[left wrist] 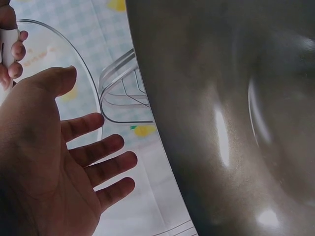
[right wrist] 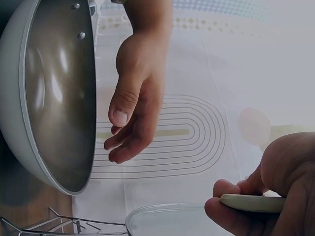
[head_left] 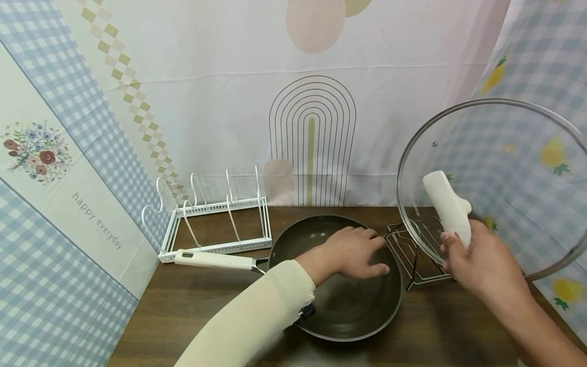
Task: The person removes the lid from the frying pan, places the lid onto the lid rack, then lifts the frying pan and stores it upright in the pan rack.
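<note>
right hand [head_left: 481, 262] clamped on glass lid [head_left: 500, 153] by white handle [head_left: 447, 206] | glass: fragile, slippery, grip handle only | left hand [head_left: 355, 252] fingers apart over pan [head_left: 348, 306], holding nothing

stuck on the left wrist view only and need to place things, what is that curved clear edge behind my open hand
Observer: It is a glass lid, held up off the table by the right hand, which grips its white handle.
Operator: and the dark surface filling my right side
Observer: A dark pan on the brown table, its white handle pointing left.
Operator: is my left hand touching it
Observer: The left hand is open, above the pan's inside; the right wrist view shows a gap between them.
Operator: anything else around
Observer: A white rack stands behind the pan handle.
</note>
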Demonstrator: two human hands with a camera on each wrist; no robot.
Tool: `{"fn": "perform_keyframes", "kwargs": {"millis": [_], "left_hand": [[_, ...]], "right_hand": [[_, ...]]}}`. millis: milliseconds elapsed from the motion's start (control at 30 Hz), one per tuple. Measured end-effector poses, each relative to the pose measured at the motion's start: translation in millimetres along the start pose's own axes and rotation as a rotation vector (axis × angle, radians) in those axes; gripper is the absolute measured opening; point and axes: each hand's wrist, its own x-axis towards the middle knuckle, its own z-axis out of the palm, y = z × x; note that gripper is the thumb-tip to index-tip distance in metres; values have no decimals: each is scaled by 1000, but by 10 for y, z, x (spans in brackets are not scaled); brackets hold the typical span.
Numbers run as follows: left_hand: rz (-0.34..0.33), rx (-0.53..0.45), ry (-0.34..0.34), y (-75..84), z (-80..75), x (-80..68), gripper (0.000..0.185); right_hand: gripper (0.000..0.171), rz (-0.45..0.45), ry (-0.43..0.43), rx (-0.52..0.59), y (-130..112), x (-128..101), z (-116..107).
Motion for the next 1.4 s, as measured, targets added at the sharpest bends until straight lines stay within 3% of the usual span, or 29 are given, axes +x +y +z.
{"fn": "perform_keyframes", "kwargs": {"millis": [833,1400], "left_hand": [[10,21,-23,101,-49,123,68],[3,5,-26,88,-4,175,65]], "right_hand": [[38,-11,71,-34,31,22,-76],[38,10,59,-45,55,40,-147]]}}
